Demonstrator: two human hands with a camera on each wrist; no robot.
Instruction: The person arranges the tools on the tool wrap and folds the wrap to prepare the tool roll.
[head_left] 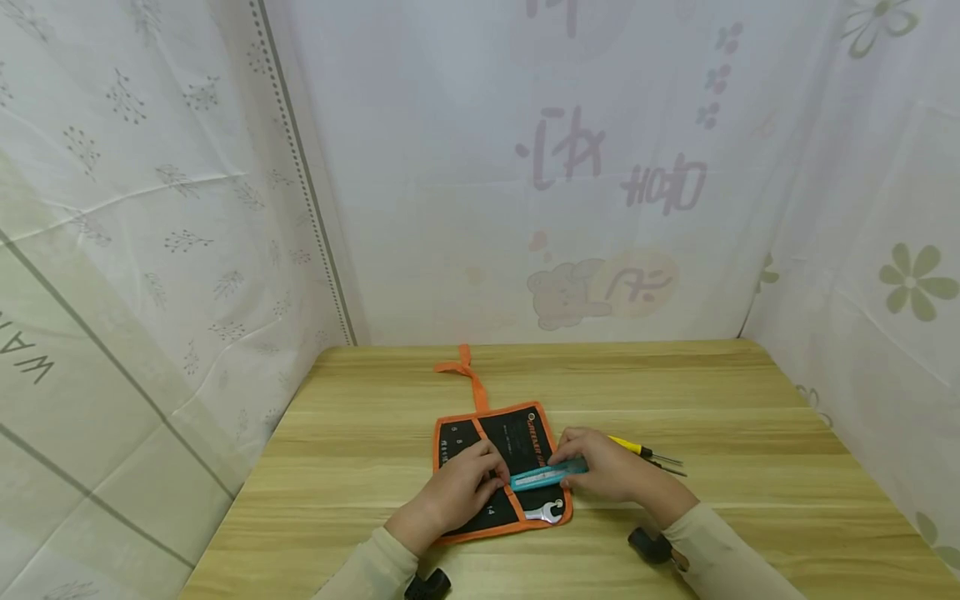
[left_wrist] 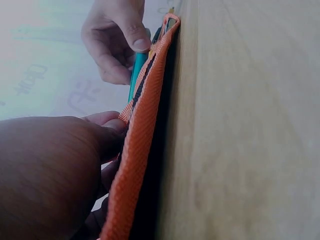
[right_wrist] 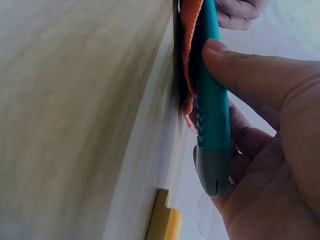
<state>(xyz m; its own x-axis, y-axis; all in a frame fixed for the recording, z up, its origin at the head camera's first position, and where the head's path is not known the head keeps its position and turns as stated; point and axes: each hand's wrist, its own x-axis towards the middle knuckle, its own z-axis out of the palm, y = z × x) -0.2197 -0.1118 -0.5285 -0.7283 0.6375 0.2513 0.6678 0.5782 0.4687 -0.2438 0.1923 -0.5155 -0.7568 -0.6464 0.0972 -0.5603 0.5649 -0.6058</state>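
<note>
We look down on a black fabric tool pouch (head_left: 513, 437), edged in orange woven tape, spread flat on a wood-grain table (head_left: 337, 467). An orange band (head_left: 517, 505) runs across it along the pocket mouths, and white numbers are printed on the pocket cloth. In the pocket nearest us on the right sits a silver wrench (head_left: 551, 513), its smooth, open-ended head poking out past the band. The left hand (head_left: 461, 487) pinches the band between thumb and fingers. The right hand (head_left: 603, 467) grips a utility knife (head_left: 538, 477), slim, turquoise and hard-looking, with a ridged edge and a grey, blunt end. The knife lies over the pouch, its far end at a pocket mouth beside the left fingertips; we cannot tell how far inside it reaches. A forked orange strap (head_left: 478, 392) trails from the pouch's far edge. Just beyond the right hand lies a yellow-handled tool (head_left: 625, 444), near two thin metal shafts (head_left: 667, 460).
</note>
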